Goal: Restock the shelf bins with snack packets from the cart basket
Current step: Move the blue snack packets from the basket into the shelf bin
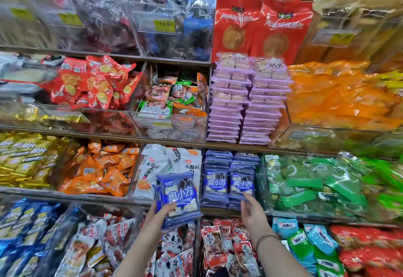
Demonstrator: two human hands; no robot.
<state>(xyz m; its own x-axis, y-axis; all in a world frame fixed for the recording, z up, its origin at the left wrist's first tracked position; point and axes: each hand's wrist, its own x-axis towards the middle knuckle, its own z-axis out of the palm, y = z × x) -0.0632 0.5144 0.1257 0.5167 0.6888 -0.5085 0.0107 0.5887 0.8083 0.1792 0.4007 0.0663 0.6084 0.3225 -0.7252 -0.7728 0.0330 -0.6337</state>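
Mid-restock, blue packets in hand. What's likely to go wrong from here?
1. The left hand grips the bundle of blue packets only at its lower edge; the slick wrappers could fan out and drop.
2. The blue stacks the right hand touches already reach nearly to the shelf above, so adding more may topple the upright front packets.
3. The bundle sits in front of the white packets; it could land in that bin.

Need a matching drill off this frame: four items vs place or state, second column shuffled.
Column A
1 purple packets
2 green packets
3 white packets
4 left hand

Column B
a grips blue packets
b two neat stacks
c bin right of the blue stacks
d bin left of the blue stacks

Pairs: 1-b, 2-c, 3-d, 4-a
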